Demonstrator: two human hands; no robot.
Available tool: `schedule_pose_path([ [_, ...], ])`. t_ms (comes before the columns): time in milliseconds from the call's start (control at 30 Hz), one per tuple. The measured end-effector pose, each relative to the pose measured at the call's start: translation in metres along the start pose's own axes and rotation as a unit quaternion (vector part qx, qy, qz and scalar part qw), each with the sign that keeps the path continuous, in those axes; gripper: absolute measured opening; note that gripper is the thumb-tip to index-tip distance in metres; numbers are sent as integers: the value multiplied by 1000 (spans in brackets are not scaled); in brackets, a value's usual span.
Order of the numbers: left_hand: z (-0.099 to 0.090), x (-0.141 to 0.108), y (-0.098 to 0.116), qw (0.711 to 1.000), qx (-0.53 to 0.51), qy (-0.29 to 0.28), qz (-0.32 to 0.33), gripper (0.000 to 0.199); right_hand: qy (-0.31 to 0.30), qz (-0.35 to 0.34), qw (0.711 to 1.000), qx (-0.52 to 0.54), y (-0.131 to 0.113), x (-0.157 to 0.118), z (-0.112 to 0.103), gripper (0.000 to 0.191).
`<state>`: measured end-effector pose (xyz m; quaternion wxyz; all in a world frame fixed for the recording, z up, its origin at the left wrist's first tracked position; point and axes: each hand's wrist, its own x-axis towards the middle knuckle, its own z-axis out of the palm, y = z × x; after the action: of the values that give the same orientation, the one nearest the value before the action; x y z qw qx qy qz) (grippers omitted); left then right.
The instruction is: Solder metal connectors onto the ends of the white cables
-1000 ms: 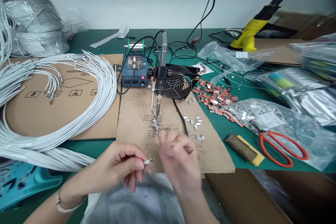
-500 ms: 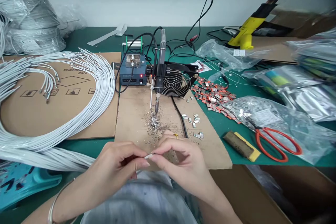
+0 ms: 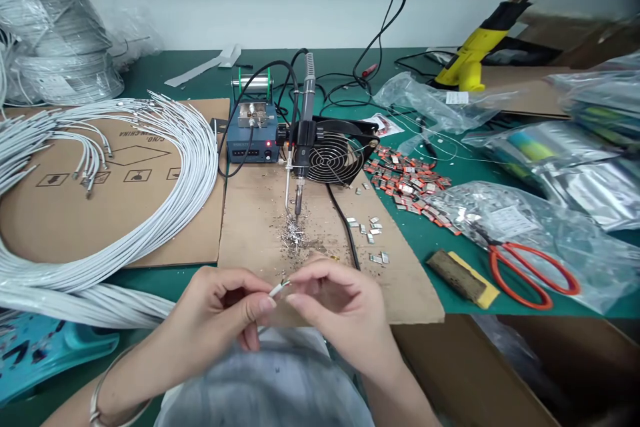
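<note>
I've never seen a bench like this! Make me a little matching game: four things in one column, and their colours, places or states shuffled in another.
Things
1. Soldering iron
2. Scissors
3. White cable end
4. Heat gun

Descriptions
A. Held by the left hand
B. Yellow and black
C. Tip down, towards silvery scraps
D. Red-orange handles

Pairs: 1-C, 2-D, 3-A, 4-B

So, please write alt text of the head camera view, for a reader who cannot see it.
A person's left grip pinches a white cable end, the right grip close beside it. Beyond, a soldering iron points down at cardboard; coiled white cables lie left, small orange-edged parts right.
</note>
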<state>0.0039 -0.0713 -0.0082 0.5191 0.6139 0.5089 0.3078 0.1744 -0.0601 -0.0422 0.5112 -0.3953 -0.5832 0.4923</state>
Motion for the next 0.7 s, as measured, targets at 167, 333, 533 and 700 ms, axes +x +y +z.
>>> schedule_pose_path([
  [167, 0, -2, -2, 1000, -2, 9, -1, 31, -20, -7, 1000, -23, -6, 0, 5, 6],
  [333, 4, -7, -8, 1000, -14, -12, -14, 26, -12, -15, 1000, 20, 0, 1, 10, 13],
  [533, 6, -5, -6, 996, -67, -11, -55, 23, 77, -81, 993, 46, 10, -7, 31, 12],
  [700, 1, -8, -7, 999, 2, 17, -52, 25, 20, -71, 988, -135, 1, 3, -27, 20],
])
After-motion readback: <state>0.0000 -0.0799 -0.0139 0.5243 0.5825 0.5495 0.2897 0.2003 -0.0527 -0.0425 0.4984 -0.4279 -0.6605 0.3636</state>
